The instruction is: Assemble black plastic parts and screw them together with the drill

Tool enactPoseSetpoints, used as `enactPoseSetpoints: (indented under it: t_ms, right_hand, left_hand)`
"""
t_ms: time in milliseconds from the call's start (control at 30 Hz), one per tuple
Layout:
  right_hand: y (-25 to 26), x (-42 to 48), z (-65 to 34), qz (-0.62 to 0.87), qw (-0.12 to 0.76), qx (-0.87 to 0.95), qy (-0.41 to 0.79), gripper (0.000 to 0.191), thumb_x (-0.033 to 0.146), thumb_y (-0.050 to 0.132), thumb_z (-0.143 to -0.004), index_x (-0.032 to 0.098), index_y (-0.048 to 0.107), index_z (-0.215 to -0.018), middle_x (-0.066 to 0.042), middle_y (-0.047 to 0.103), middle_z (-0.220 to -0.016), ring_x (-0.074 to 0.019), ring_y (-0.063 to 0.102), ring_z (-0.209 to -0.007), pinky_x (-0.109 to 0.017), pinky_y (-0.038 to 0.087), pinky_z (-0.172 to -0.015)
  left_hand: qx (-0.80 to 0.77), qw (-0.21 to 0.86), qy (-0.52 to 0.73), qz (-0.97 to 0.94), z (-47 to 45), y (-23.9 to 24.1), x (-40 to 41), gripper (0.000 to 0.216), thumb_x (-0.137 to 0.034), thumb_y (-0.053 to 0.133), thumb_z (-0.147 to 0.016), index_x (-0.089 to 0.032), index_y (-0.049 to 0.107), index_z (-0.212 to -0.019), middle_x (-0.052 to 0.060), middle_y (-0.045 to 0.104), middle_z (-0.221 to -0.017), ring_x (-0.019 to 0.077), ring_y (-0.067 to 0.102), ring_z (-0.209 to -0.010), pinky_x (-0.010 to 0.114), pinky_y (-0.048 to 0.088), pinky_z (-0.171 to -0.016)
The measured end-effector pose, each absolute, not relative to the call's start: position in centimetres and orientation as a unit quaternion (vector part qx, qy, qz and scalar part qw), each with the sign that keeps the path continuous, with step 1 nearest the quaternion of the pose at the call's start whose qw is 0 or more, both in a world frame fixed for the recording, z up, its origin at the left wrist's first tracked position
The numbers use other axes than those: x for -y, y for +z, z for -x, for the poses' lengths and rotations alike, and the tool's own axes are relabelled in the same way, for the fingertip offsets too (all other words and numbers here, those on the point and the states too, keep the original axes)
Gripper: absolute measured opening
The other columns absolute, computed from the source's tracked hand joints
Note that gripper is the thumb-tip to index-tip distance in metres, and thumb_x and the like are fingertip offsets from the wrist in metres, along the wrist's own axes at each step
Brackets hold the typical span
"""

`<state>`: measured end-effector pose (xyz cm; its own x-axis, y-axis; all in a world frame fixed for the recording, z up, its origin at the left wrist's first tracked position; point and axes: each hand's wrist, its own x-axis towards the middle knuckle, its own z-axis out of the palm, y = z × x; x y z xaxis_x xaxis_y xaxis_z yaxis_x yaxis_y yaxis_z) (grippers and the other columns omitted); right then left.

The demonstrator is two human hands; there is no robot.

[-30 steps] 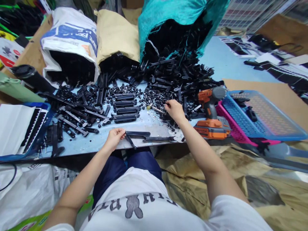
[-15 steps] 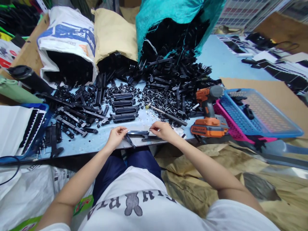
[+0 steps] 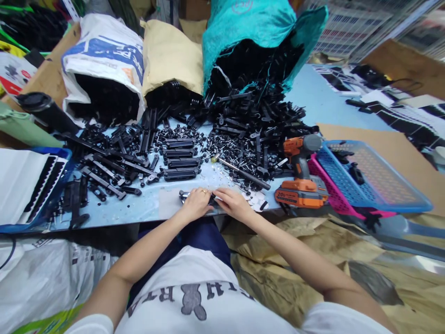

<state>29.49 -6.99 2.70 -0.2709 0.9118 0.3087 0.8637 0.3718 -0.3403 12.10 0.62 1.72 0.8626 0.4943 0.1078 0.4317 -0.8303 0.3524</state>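
Note:
A long black plastic piece rests on the pale sheet at the table's front edge, mostly hidden under my fingers. My left hand lies over it with the fingers closed around its middle. At the right end of the piece, my right hand has its fingertips pinched together, close to the left fingers. Whether a small part sits in that pinch is hidden. Just beyond my hands, several similar black pieces lie in a neat stack of rows. A hammer lies to their right.
Loose screws and heaps of black parts cover the table. An orange cordless drill stands at right, beside a blue perforated basket. White, tan and teal sacks spill parts at the back.
My left hand has moved right, from the left end of the black piece to over its middle. The piece now sits lower on the sheet and is mostly covered.

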Motion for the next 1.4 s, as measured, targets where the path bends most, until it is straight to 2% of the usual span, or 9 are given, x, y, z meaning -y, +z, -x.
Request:
enactPoseSetpoints:
  t_ms: [167, 400, 533, 600, 667, 800, 967, 1200, 1400]
  right_hand:
    - [0.2, 5.8, -29.4, 0.536, 0.243, 0.806, 0.060, 0.044, 0.032, 0.047, -0.090, 0.018, 0.044, -0.131, -0.014, 0.058, -0.118, -0.0207, 0.056, -0.106, -0.036, 0.048, -0.087]
    - [-2.0, 3.7, -30.9, 0.476, 0.201, 0.852, 0.080, 0.039, 0.036, 0.048, -0.090, 0.016, 0.052, -0.124, -0.010, 0.065, -0.093, -0.0186, 0.059, -0.084, -0.033, 0.048, -0.074]
    - [-0.6, 3.6, -30.7, 0.475, 0.196, 0.856, 0.058, 0.038, 0.036, 0.047, -0.091, 0.016, 0.052, -0.123, -0.011, 0.064, -0.099, -0.0196, 0.058, -0.088, -0.034, 0.047, -0.076]
    - [0.1, 3.4, -29.0, 0.477, 0.230, 0.848, 0.035, 0.038, 0.035, 0.047, -0.091, 0.016, 0.051, -0.124, -0.012, 0.062, -0.108, -0.0207, 0.056, -0.096, -0.036, 0.046, -0.081]
    - [0.5, 2.7, -26.4, 0.456, 0.265, 0.849, 0.027, 0.040, 0.034, 0.047, -0.091, 0.016, 0.049, -0.126, -0.013, 0.058, -0.117, -0.0214, 0.054, -0.102, -0.036, 0.045, -0.086]
    - [0.3, 0.6, -21.4, 0.399, 0.268, 0.875, 0.056, 0.041, 0.034, 0.043, -0.093, 0.017, 0.047, -0.129, -0.013, 0.056, -0.122, -0.0218, 0.050, -0.111, -0.038, 0.043, -0.093]
    - [0.0, -0.7, -20.4, 0.420, 0.281, 0.857, 0.103, 0.042, 0.030, 0.040, -0.094, 0.017, 0.041, -0.134, -0.011, 0.058, -0.118, -0.0202, 0.052, -0.106, -0.036, 0.045, -0.089]
    - [-0.1, -0.4, -20.6, 0.438, 0.278, 0.847, 0.117, 0.041, 0.028, 0.038, -0.094, 0.023, 0.041, -0.135, -0.011, 0.056, -0.117, -0.0204, 0.051, -0.104, -0.038, 0.047, -0.088]
    - [-0.3, -0.4, -20.0, 0.487, 0.224, 0.840, 0.088, 0.039, 0.033, 0.041, -0.093, 0.024, 0.048, -0.130, -0.013, 0.056, -0.112, -0.0219, 0.052, -0.099, -0.039, 0.048, -0.084]
  left_hand:
    - [-0.275, 0.141, 0.116, -0.944, -10.7, 1.2, -2.8, 0.044, -0.038, 0.062, -0.078, -0.016, 0.049, -0.113, 0.011, 0.057, -0.104, 0.0268, 0.051, -0.101, 0.038, 0.039, -0.084]
    - [-0.299, 0.161, 0.125, -0.932, -10.4, 0.6, -2.8, 0.045, -0.049, 0.057, -0.078, -0.017, 0.052, -0.109, 0.012, 0.058, -0.103, 0.0274, 0.050, -0.104, 0.041, 0.038, -0.087]
    - [-0.289, 0.136, 0.197, -0.927, -8.8, 0.9, -0.9, 0.031, -0.040, 0.051, -0.083, -0.018, 0.058, -0.103, 0.011, 0.060, -0.102, 0.0251, 0.052, -0.105, 0.039, 0.039, -0.089]
    - [-0.367, 0.104, 0.210, -0.900, -7.4, 0.6, 0.5, 0.027, -0.037, 0.047, -0.085, -0.016, 0.063, -0.090, 0.012, 0.063, -0.092, 0.0250, 0.056, -0.097, 0.038, 0.041, -0.084]
    - [-0.493, 0.077, 0.172, -0.849, -6.2, 0.3, 1.8, 0.033, -0.040, 0.044, -0.086, -0.014, 0.064, -0.078, 0.012, 0.063, -0.079, 0.0259, 0.059, -0.087, 0.037, 0.043, -0.076]
    - [-0.629, 0.107, 0.048, -0.768, -6.0, 0.1, 2.6, 0.038, -0.040, 0.040, -0.086, -0.013, 0.066, -0.081, 0.013, 0.066, -0.075, 0.0248, 0.062, -0.077, 0.032, 0.042, -0.064]
    - [-0.665, 0.174, 0.019, -0.726, -7.1, 0.2, 1.7, 0.041, -0.042, 0.038, -0.088, -0.016, 0.068, -0.082, 0.012, 0.069, -0.075, 0.0219, 0.065, -0.071, 0.029, 0.041, -0.063]
    - [-0.636, 0.129, 0.037, -0.760, -5.5, -0.8, 1.4, 0.039, -0.039, 0.040, -0.088, -0.015, 0.067, -0.076, 0.011, 0.069, -0.076, 0.0228, 0.066, -0.077, 0.028, 0.041, -0.064]
    - [-0.628, 0.118, 0.053, -0.767, -5.5, -1.2, 1.1, 0.036, -0.035, 0.041, -0.087, -0.016, 0.067, -0.073, 0.010, 0.069, -0.072, 0.0223, 0.066, -0.074, 0.027, 0.040, -0.062]
